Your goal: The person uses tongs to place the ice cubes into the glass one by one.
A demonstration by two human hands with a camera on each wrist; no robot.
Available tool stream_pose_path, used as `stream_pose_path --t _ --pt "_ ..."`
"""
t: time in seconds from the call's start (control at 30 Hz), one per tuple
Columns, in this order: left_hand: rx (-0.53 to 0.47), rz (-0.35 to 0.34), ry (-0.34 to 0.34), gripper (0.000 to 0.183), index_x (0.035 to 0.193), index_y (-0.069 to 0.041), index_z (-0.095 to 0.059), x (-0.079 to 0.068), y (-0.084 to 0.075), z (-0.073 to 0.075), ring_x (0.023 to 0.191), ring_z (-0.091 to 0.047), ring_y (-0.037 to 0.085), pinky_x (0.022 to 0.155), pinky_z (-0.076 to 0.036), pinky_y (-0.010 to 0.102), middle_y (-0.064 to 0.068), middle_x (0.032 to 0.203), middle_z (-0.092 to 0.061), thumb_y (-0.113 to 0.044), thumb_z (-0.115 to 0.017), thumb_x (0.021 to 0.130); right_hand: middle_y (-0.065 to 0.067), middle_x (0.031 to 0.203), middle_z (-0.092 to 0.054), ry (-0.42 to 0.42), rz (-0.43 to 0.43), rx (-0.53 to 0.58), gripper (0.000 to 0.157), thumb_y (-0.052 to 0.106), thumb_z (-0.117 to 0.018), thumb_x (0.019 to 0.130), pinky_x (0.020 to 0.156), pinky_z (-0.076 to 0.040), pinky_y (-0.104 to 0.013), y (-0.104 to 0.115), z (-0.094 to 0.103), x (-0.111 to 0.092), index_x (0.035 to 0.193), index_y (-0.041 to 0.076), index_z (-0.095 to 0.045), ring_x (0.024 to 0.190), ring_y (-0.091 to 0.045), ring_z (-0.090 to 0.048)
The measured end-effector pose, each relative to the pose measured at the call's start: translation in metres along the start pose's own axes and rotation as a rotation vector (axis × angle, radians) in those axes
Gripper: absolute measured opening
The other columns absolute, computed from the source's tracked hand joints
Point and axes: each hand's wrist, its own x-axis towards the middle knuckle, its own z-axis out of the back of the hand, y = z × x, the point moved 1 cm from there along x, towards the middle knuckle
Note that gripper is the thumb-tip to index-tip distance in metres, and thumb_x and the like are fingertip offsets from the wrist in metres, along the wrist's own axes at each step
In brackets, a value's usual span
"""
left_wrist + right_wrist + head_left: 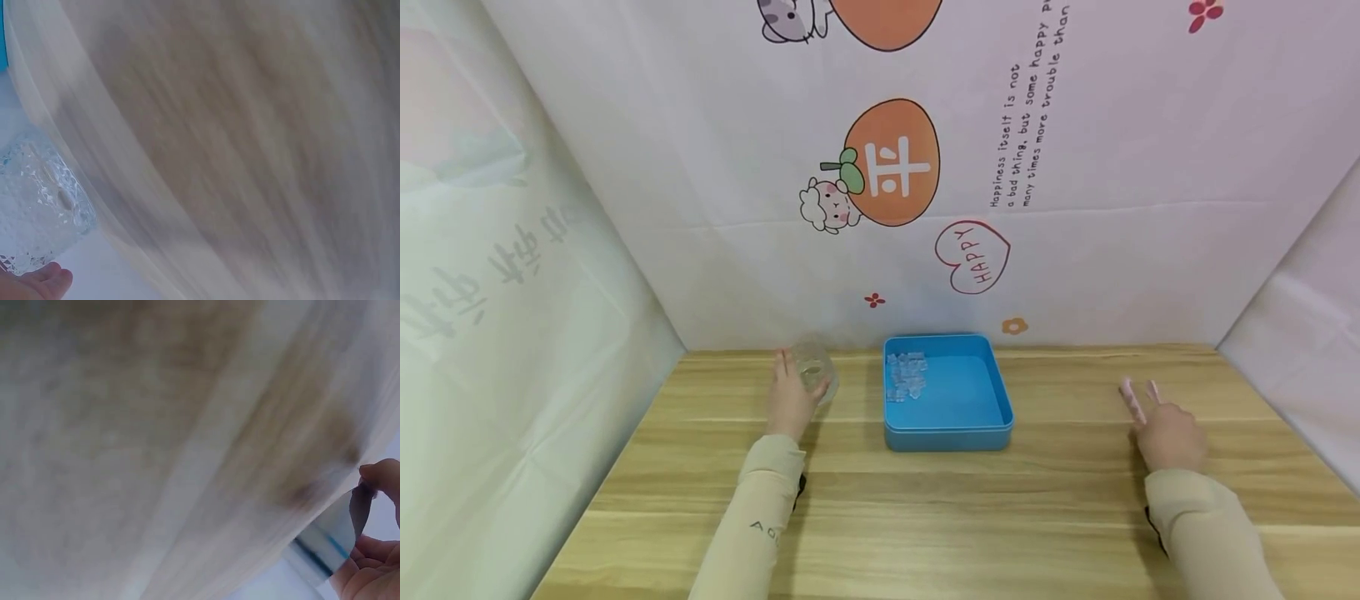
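Observation:
At the back left of the table, my left hand (791, 400) grips a clear glass (811, 367), with the thumb on its near side. The left wrist view shows the glass's faceted wall (40, 203) and fingers at its edge. Over on the right, my right hand (1172, 437) holds a pair of tongs (1132, 402), their two pale tips apart and pointing away from me. A shiny metal part of the tongs (325, 540) lies between thumb and fingers in the right wrist view. Nothing is visible between the tips.
Between the hands stands a blue square tray (949, 440). Several clear ice-like cubes (907, 377) lie along its left side. The wooden table (970, 525) ends at a printed white cloth (760, 275) behind, with more white cloth on both sides.

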Motion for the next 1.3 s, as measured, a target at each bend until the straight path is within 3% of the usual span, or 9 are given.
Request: stream_pose_path --t 0.2,0.43,0.7,0.93,1.1,1.3 --pt "-0.037 -0.004 0.005 0.095 0.148 0.010 -0.013 -0.002 -0.003 -0.004 0.136 -0.033 0.048 0.111 -0.034 0.050 0.028 0.157 -0.012 -0.030 -0.071 0.085 -0.038 0.086 -0.051 -0.032 0.000 0.032 0.051 0.020 -0.059 0.088 0.052 -0.048 -0.046 0.009 0.002 -0.003 0.106 -0.025 -0.043 0.067 -0.042 -0.055" --pt "-0.046 -0.006 0.014 0.097 0.149 0.008 -0.011 -0.004 -0.007 -0.007 0.135 -0.034 0.048 0.110 -0.035 0.051 0.026 0.158 -0.011 -0.028 -0.072 0.084 -0.041 0.102 -0.047 -0.041 0.013 0.066 0.058 0.019 -0.062 0.089 0.058 -0.048 -0.050 0.024 0.006 -0.002 0.122 -0.023 -0.039 0.078 -0.047 -0.054" --pt "-0.034 -0.006 0.012 0.096 0.150 0.007 -0.011 -0.007 -0.007 -0.007 0.134 -0.036 0.048 0.109 -0.037 0.051 0.024 0.159 -0.009 -0.031 -0.071 0.085 -0.040 0.098 -0.056 -0.145 0.165 0.097 0.052 0.014 -0.063 0.084 0.062 -0.048 -0.051 0.055 0.011 0.003 0.116 -0.024 -0.050 0.080 -0.046 -0.056" --pt "-0.025 -0.017 -0.010 0.097 0.149 0.008 -0.014 -0.009 -0.008 -0.007 0.132 -0.038 0.048 0.108 -0.039 0.052 0.025 0.158 -0.013 -0.030 -0.073 0.083 -0.035 0.097 -0.059 -0.165 0.202 0.097 0.054 0.018 -0.065 0.083 0.054 -0.049 -0.040 0.091 0.020 0.003 0.120 -0.019 -0.051 0.074 -0.039 -0.059" --pt "-0.009 -0.031 -0.025 0.096 0.149 0.009 -0.016 -0.012 -0.009 -0.007 0.131 -0.041 0.048 0.107 -0.040 0.051 0.025 0.157 -0.016 -0.030 -0.074 0.082 -0.036 0.106 -0.059 -0.186 0.256 0.086 0.052 0.019 -0.065 0.082 0.048 -0.047 -0.038 0.116 0.025 -0.001 0.122 -0.013 -0.054 0.079 -0.042 -0.061" --pt "-0.014 -0.049 -0.040 0.096 0.148 0.009 -0.018 -0.017 -0.014 -0.007 0.127 -0.044 0.049 0.105 -0.042 0.052 0.025 0.156 -0.019 -0.031 -0.074 0.082 -0.034 0.104 -0.058 -0.213 0.322 0.103 0.049 0.018 -0.068 0.083 0.056 -0.050 -0.046 0.139 0.027 -0.007 0.121 -0.010 -0.057 0.081 -0.042 -0.061"
